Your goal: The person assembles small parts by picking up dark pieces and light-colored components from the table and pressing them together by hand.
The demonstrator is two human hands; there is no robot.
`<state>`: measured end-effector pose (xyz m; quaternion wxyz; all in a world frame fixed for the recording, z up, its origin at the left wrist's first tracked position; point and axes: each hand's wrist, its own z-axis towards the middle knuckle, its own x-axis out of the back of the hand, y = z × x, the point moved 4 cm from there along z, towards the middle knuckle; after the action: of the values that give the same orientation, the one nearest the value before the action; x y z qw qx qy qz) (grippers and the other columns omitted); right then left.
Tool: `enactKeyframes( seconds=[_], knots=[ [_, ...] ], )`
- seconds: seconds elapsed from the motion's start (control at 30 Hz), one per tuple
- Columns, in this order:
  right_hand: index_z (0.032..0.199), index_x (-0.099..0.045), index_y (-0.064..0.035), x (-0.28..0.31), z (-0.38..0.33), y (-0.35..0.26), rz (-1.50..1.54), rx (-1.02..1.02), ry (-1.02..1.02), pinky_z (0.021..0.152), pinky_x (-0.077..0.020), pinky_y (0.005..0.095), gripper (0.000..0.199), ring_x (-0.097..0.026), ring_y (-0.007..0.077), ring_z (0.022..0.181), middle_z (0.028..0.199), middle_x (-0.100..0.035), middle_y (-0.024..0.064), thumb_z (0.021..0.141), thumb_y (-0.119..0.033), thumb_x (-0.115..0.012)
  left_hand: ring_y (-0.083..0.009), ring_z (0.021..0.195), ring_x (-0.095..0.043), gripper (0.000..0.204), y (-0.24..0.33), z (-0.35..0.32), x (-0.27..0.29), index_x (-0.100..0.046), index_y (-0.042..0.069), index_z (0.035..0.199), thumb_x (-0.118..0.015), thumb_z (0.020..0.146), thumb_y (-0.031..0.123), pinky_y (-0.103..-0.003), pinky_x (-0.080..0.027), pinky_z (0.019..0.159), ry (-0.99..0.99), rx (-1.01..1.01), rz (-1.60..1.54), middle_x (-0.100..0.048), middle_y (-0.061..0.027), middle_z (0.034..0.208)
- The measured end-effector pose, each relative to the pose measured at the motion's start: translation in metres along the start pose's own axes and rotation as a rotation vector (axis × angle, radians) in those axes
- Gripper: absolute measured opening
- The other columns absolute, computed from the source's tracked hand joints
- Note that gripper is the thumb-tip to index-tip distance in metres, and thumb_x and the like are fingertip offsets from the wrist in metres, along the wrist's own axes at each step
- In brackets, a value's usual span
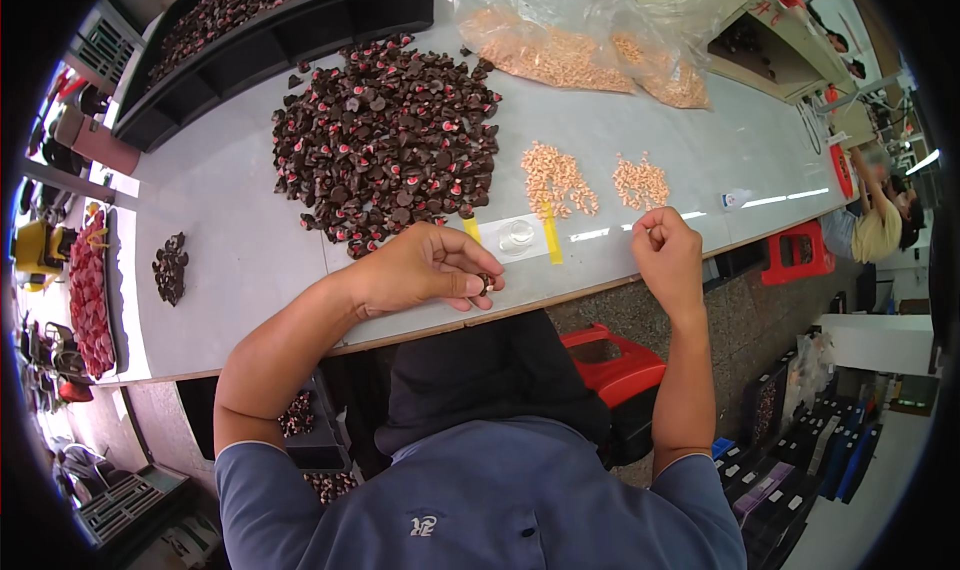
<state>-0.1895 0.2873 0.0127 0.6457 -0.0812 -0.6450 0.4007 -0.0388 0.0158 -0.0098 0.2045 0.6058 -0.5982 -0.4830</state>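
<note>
Near the table (250, 260) edge, left hand (425, 270) pinches a dark part (484, 283), right hand (668, 255) clenched on something unseen; either could drop floorward.

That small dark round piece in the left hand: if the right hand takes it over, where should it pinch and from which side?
Probably from the right, pinching across the exposed rim of the dark piece. It pokes out beyond the left hand fingertips toward the right hand, while the thumb and fingers cover its left part. Its finer shape is too small to tell.
</note>
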Motion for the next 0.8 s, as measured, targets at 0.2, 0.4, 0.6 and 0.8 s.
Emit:
enactKeyframes(
  seconds=[0.2, 0.4, 0.6, 0.8],
  knots=[
    [0.083, -0.059, -0.0019, -0.039, -0.035, -0.084, 0.373, 0.280, -0.206, 0.045, -0.0341, 0.0220, 0.011, -0.044, 0.0022, 0.048, 0.055, -0.051, -0.0024, 0.082, 0.003, -0.069, -0.0193, 0.089, -0.073, 0.019, -0.003, -0.001, -0.002, -0.068, -0.003, 0.109, -0.068, 0.092, 0.007, -0.026, -0.058, 0.074, -0.068, 0.011, -0.007, -0.071, -0.0122, 0.110],
    [0.086, -0.062, -0.0014, -0.070, -0.042, -0.110, 0.409, 0.424, -0.240, 0.045, -0.0364, 0.0226, 0.011, -0.047, 0.0047, 0.047, 0.057, -0.055, 0.0004, 0.082, 0.003, -0.070, -0.0191, 0.086, -0.073, 0.021, -0.006, -0.002, 0.000, -0.068, -0.003, 0.105, -0.071, 0.092, 0.014, -0.026, -0.059, 0.071, -0.064, 0.013, -0.018, -0.073, -0.0130, 0.098],
    [0.087, -0.062, -0.0035, -0.074, -0.046, -0.111, 0.440, 0.386, -0.280, 0.044, -0.0382, 0.0252, 0.011, -0.051, 0.0088, 0.046, 0.056, -0.055, 0.0013, 0.082, 0.001, -0.070, -0.0165, 0.084, -0.072, 0.024, -0.004, -0.003, -0.001, -0.067, -0.003, 0.103, -0.072, 0.093, 0.019, -0.025, -0.059, 0.071, -0.074, -0.005, -0.008, -0.072, -0.0115, 0.093],
    [0.089, -0.063, 0.0000, -0.073, -0.044, -0.111, 0.478, 0.335, -0.369, 0.046, -0.0369, 0.0222, 0.008, -0.049, 0.0033, 0.050, 0.059, -0.057, 0.0008, 0.085, 0.004, -0.068, -0.0167, 0.083, -0.072, 0.023, -0.004, -0.003, -0.001, -0.066, -0.003, 0.103, -0.071, 0.093, 0.017, -0.026, -0.060, 0.070, -0.095, 0.011, -0.011, -0.072, -0.0119, 0.094]
  ],
)
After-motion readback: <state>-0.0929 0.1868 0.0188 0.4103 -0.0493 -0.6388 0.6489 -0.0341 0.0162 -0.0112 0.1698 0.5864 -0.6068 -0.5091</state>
